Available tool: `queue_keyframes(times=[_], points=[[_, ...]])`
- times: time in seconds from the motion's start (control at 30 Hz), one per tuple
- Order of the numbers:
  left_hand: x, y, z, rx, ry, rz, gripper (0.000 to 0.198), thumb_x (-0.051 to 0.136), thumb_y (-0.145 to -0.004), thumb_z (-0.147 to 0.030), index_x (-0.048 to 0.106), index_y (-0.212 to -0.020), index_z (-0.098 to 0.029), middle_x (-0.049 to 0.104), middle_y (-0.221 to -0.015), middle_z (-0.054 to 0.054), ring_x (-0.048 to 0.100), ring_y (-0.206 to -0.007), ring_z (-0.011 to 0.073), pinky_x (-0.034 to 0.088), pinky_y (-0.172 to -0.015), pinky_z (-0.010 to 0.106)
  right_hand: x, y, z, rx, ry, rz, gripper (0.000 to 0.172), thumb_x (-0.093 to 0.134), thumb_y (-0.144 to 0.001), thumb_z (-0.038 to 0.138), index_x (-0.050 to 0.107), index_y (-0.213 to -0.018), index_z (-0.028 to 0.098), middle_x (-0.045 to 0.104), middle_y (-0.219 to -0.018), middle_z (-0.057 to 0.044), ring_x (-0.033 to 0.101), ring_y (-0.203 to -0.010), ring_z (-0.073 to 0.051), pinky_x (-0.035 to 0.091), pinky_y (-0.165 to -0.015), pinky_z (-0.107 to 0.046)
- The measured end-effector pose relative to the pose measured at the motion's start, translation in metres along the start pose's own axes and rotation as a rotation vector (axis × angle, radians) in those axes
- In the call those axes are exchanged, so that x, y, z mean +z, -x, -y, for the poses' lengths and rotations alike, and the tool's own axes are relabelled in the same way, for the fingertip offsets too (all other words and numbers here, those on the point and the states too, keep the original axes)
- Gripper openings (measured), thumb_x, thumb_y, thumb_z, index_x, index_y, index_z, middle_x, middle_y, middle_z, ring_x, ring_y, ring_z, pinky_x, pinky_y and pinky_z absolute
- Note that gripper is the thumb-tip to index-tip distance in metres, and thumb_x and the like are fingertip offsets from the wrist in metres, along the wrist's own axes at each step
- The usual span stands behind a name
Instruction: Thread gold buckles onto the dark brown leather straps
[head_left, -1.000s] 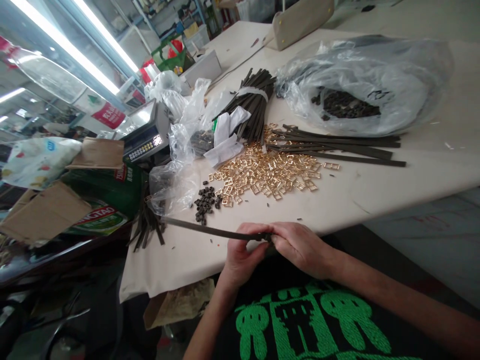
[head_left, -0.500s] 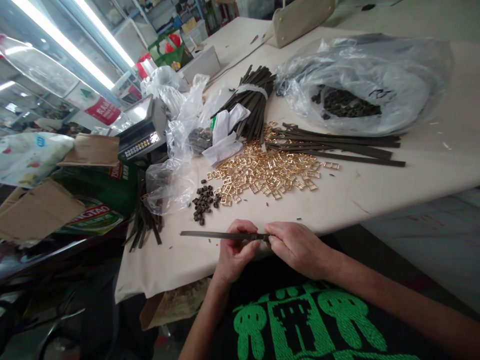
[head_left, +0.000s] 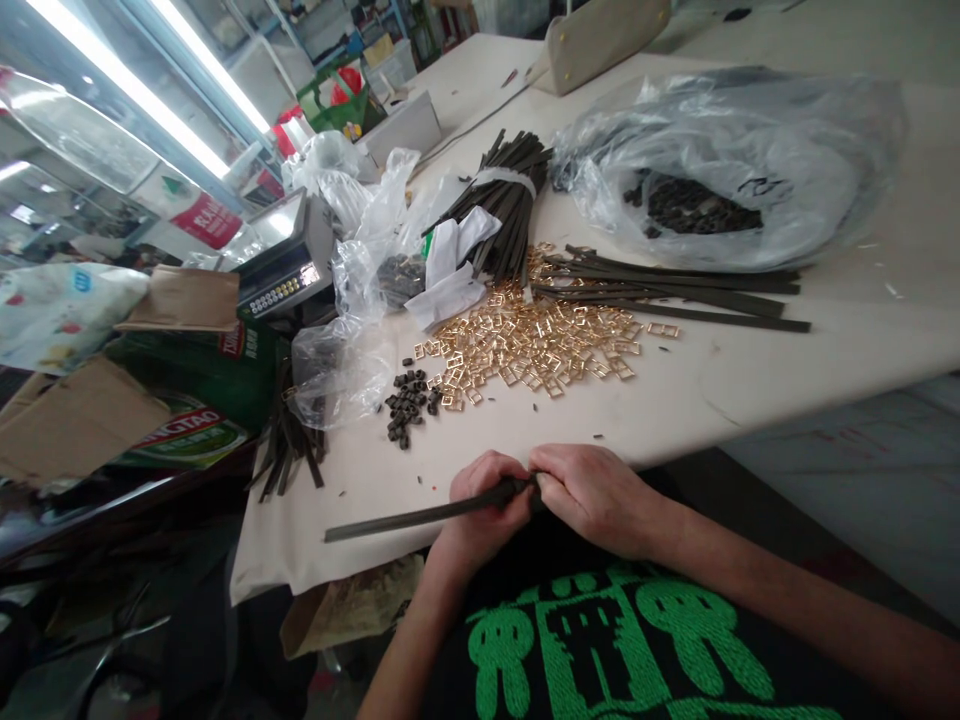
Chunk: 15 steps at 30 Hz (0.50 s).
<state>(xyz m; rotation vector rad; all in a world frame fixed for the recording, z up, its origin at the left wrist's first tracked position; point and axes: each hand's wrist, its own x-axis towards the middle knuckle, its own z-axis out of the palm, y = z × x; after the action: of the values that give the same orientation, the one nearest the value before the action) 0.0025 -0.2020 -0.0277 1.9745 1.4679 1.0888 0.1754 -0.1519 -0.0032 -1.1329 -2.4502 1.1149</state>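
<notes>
A long dark strap [head_left: 405,518] is gripped near its right end by both hands at the table's near edge. My left hand [head_left: 480,515] is closed around it, and my right hand [head_left: 592,495] pinches the same end just to the right. The strap's free end points left and slightly down over the white table [head_left: 750,390]. A heap of gold buckles [head_left: 532,345] lies beyond my hands, with a small pile of dark loops [head_left: 409,400] to its left.
Loose dark straps [head_left: 675,295] lie right of the buckles, and a tied strap bundle [head_left: 502,205] sits behind them. A big clear plastic bag [head_left: 720,170] holds dark parts at the back right. A scale [head_left: 289,260], bags and cardboard crowd the left side.
The strap's free end has swung downward, from pointing up-left to level and now down-left. My left hand has closed more tightly round it; my right hand has barely moved.
</notes>
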Motion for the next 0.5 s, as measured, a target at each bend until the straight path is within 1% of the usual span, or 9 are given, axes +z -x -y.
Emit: queue_keyframes(times=[0.07,0.13,0.27,0.33,0.4,0.43,0.47,0.5], points=[[0.000,-0.002,-0.001,0.025,-0.054,0.028,0.010,0.063,-0.077,-0.012,0.059,-0.081,-0.020,0.062,-0.071,-0.001,0.057,-0.062,0.0116,0.046,-0.059,0.023,0.002,-0.001,-0.002,-0.010,-0.005,0.001,0.019,0.042,-0.087,0.016,0.054,-0.072,0.017,0.058,-0.068,-0.002,0.049,-0.065,-0.016,0.028,-0.061,-0.028],[0.000,-0.005,-0.002,0.030,-0.059,0.037,0.009,0.062,-0.077,-0.013,0.059,-0.082,-0.020,0.062,-0.071,-0.001,0.057,-0.062,0.0118,0.046,-0.058,0.022,0.004,-0.003,-0.004,-0.015,-0.003,-0.009,0.020,0.041,-0.087,0.016,0.056,-0.074,0.017,0.060,-0.070,-0.003,0.051,-0.065,-0.016,0.029,-0.061,-0.028],[-0.002,-0.007,-0.007,-0.015,-0.042,0.063,0.007,0.059,-0.077,-0.013,0.059,-0.077,-0.021,0.061,-0.068,-0.001,0.058,-0.060,0.0122,0.046,-0.056,0.022,0.003,-0.002,-0.003,-0.017,0.058,-0.051,0.021,0.041,-0.087,0.015,0.060,-0.080,0.015,0.067,-0.076,-0.007,0.059,-0.069,-0.019,0.034,-0.062,-0.030],[-0.003,-0.004,-0.008,-0.035,-0.054,0.047,0.010,0.058,-0.078,-0.014,0.061,-0.074,-0.022,0.064,-0.069,-0.002,0.060,-0.059,0.0127,0.048,-0.056,0.021,0.003,0.001,0.003,-0.007,0.112,-0.057,0.022,0.041,-0.087,0.016,0.062,-0.082,0.015,0.070,-0.080,-0.009,0.064,-0.071,-0.020,0.036,-0.060,-0.029],[-0.002,0.000,-0.001,-0.055,-0.044,0.039,0.007,0.063,-0.075,-0.021,0.066,-0.076,-0.027,0.067,-0.069,-0.003,0.063,-0.056,0.0144,0.050,-0.053,0.022,0.008,0.000,0.005,0.018,0.199,-0.058,0.019,0.046,-0.088,0.024,0.063,-0.083,0.017,0.073,-0.083,-0.006,0.067,-0.074,-0.020,0.038,-0.057,-0.027],[0.000,0.000,0.005,-0.076,-0.017,0.000,0.006,0.066,-0.073,-0.026,0.068,-0.076,-0.030,0.068,-0.067,-0.004,0.063,-0.054,0.0160,0.050,-0.050,0.023,0.014,-0.003,0.002,0.010,0.217,-0.077,0.021,0.046,-0.088,0.029,0.064,-0.087,0.017,0.074,-0.086,-0.007,0.069,-0.074,-0.022,0.038,-0.054,-0.027],[0.002,-0.001,0.012,-0.142,0.007,-0.041,0.007,0.068,-0.070,-0.031,0.070,-0.077,-0.033,0.070,-0.068,-0.004,0.065,-0.056,0.0190,0.052,-0.049,0.026,0.020,-0.006,-0.002,0.001,0.214,-0.079,0.023,0.047,-0.088,0.033,0.064,-0.091,0.017,0.074,-0.088,-0.007,0.070,-0.074,-0.023,0.039,-0.051,-0.027],[0.005,-0.003,0.017,-0.197,0.041,-0.067,0.009,0.068,-0.067,-0.035,0.071,-0.076,-0.036,0.072,-0.070,-0.005,0.068,-0.058,0.0225,0.053,-0.049,0.029,0.027,-0.010,-0.009,0.024,0.209,-0.088,0.025,0.047,-0.088,0.036,0.064,-0.094,0.018,0.075,-0.091,-0.007,0.071,-0.075,-0.024,0.039,-0.050,-0.027]])
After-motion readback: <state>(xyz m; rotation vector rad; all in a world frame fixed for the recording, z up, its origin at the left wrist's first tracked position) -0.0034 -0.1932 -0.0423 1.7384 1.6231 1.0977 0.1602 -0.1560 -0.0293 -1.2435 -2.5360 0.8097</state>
